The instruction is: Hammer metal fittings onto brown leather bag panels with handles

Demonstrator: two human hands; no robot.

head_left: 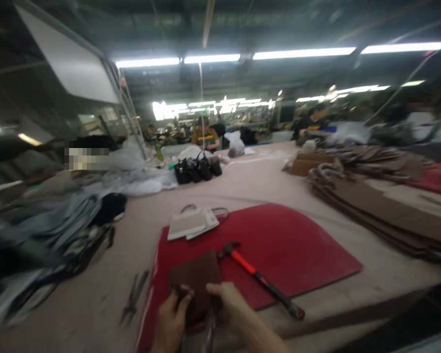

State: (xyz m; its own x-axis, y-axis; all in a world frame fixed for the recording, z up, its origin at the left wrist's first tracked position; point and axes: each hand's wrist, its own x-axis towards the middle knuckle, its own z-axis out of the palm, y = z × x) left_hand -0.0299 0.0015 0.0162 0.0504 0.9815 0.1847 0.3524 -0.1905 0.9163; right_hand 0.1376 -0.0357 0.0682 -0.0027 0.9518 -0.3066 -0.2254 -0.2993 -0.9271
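Note:
Between my hands is a flat, dark brown leather-like piece, tilted up over a red mat. My left hand grips its lower left edge, with thumb and finger pinched together. At its right edge my right hand holds on, thumb in front and the other fingers mostly hidden. A thin, shiny strip hangs below the piece, too blurred to name. Just beyond my right hand, a claw hammer with a red and black handle lies on the red mat. Small cream bags rest at the mat's far left corner.
Dark scissors or snips lie left of the mat. Grey and dark fabric is heaped at the left, brown panels are stacked at the right. Farther back stand black bags, a cardboard box and seated people.

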